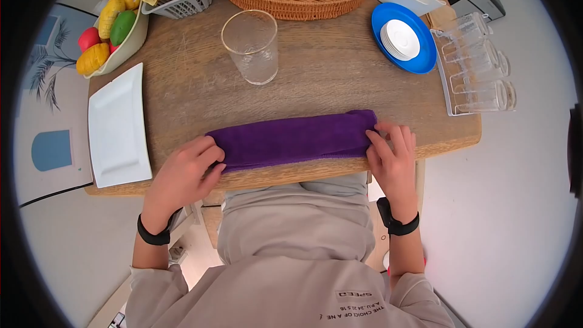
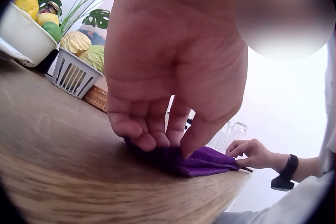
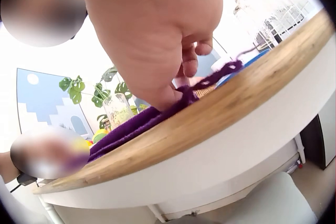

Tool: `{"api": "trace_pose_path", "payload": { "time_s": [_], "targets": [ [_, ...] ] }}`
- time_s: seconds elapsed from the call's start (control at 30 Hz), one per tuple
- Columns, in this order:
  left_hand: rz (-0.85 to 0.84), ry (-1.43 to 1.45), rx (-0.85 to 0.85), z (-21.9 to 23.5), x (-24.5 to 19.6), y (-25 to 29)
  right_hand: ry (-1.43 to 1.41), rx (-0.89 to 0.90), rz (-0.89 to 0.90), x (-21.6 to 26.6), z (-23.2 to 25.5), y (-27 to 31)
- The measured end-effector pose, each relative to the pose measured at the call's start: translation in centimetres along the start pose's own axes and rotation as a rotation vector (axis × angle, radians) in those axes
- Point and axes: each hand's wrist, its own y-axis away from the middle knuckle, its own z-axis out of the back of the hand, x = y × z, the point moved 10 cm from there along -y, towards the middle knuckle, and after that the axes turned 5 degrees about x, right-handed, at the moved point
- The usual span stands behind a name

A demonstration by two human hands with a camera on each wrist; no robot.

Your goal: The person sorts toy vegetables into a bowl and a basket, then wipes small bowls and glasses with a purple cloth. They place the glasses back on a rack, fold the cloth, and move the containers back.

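A purple towel (image 1: pixel 294 140), folded into a long flat strip, lies along the front edge of the wooden table (image 1: pixel 182 91). At its left end my left hand (image 1: pixel 189 170) pinches the corner between thumb and curled fingers, as the left wrist view shows close up. My right hand (image 1: pixel 393 155) grips the other end with thumb and fingertips. In the right wrist view, part of the towel (image 3: pixel 131 129) is lifted in a loose fold near the fingers. Beyond the towel stands a clear drinking glass (image 1: pixel 252 54) with a gold rim.
To the left lie a white rectangular plate (image 1: pixel 118 127) and a bowl (image 1: pixel 135 42) of fruit. A grey basket (image 1: pixel 188 6) of vegetables and a wicker tray (image 1: pixel 291 11) stand at the back. Rightward are a blue plate (image 1: pixel 426 61) bearing small white dishes (image 1: pixel 401 39) and a glass rack (image 1: pixel 448 88).
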Motion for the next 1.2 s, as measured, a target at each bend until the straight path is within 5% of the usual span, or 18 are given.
{"api": "trace_pose_path", "payload": {
  "time_s": [0.4, 0.53, 0.7, 0.83, 0.9, 1.07, 1.2],
  "targets": [
    [-0.16, -0.287, -0.294, 1.2, -2.7, 0.9, -0.023, -0.393, 0.045, -0.6, 0.4, 4.2],
    [-0.179, -0.261, -0.237, 0.5, -2.5, 1.1, -0.066, -0.376, 0.052, -0.6, 0.1, 4.2],
    [-0.132, -0.144, -0.13, 0.1, -2.4, 0.8, -0.113, -0.214, 0.125, 0.1, 0.9, 2.8],
    [-0.057, -0.128, -0.242, 2.6, -3.2, -0.8, -0.208, -0.221, 0.078, -0.4, 2.8, 0.8],
    [-0.016, -0.134, -0.281, 3.2, -3.2, -2.1, -0.255, -0.049, 0.036, 0.4, 1.9, -2.2],
    [0.054, 0.004, 0.039, 0.4, 0.1, -3.8, -0.322, 0.267, 0.071, 0.7, -1.3, -3.6],
    [0.085, 0.026, 0.158, -0.3, 0.8, -3.4, -0.428, 0.601, -0.195, -3.2, -3.7, -2.6]
  ]
}}
